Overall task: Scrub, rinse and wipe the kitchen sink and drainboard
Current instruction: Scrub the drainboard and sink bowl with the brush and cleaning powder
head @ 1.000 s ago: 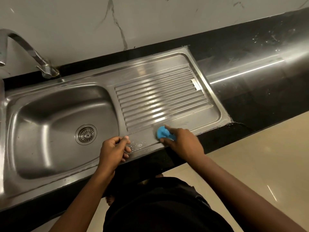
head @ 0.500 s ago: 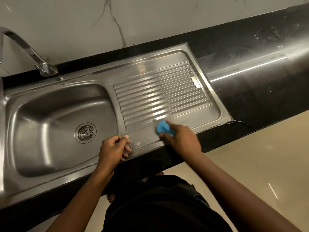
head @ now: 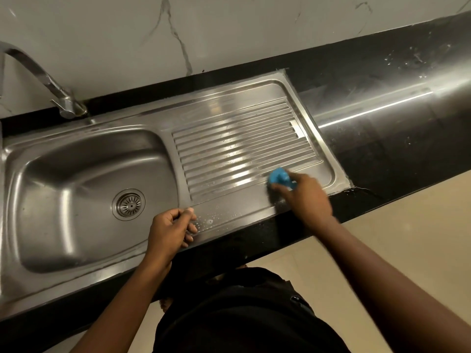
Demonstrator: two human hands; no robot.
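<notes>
Blue scrubber (head: 279, 177) farther right along drainboard (head: 229, 149).

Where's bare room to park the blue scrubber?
Black counter right of the drainboard; the drainboard's flat strip behind the ribs; the basin around the drain. Crowded: the near edge, where left hand rests and right hand holds the scrubber.

Black countertop (head: 382, 154) beneath veined marble wall (head: 229, 29) — beige floor (head: 413, 220).
</notes>
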